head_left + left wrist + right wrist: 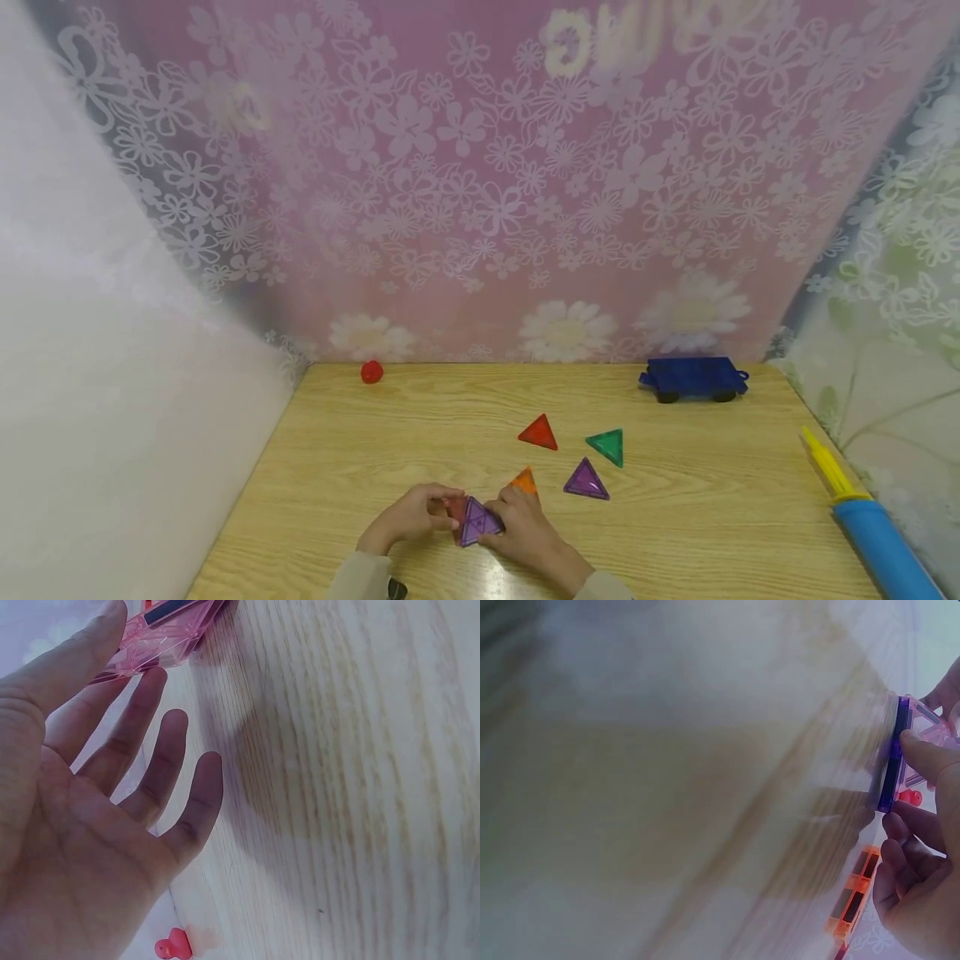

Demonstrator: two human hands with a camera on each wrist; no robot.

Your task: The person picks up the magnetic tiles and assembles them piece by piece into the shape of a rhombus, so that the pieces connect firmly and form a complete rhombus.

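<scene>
Near the front of the table, my left hand [411, 517] pinches a red translucent triangle tile [456, 510] between thumb and fingers. In the left wrist view this tile [184, 634] looks pink, and the other fingers are spread out below it. My right hand [528, 533] grips a purple triangle tile [478, 525], its edge against the red one. The right wrist view shows the thumb on the purple tile [894, 761]. An orange triangle tile [525, 481] lies just beyond the right hand, partly hidden by it.
Farther right lie another purple triangle [587, 481], a green one [609, 447] and a red one [538, 433]. A small red duck [372, 372] and a blue wheeled base [693, 377] stand by the back wall. A blue pump [881, 533] with yellow nozzle lies along the right edge.
</scene>
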